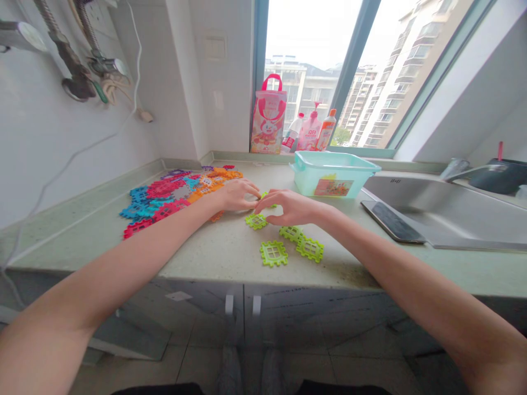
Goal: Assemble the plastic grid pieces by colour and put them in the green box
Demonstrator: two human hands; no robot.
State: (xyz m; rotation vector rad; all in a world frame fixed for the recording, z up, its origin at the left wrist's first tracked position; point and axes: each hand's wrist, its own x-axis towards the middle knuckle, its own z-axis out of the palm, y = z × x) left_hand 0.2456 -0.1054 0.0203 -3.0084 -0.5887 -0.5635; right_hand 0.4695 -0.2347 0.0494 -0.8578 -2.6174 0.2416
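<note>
Both hands meet over the countertop point(214, 252) above a group of lime-green square interlocking tiles. My left hand point(239, 195) has its fingers curled down onto a green tile point(265, 195) that shows only partly between the two hands. My right hand point(288, 208) pinches the edge of another green tile point(256, 220) lying flat. Three more green tiles lie loose just in front: one point(273, 253) nearest me, two point(302, 241) touching each other under my right wrist. A pile of red, blue, orange and purple tiles point(173, 195) spreads to the left.
A mint-green plastic tub point(329, 173) stands behind my right hand. A steel sink point(444, 211) with a dark phone point(393, 220) on its rim lies to the right. A pink bag point(268, 115) and bottles point(313, 131) stand on the window sill. Cables hang on the left wall.
</note>
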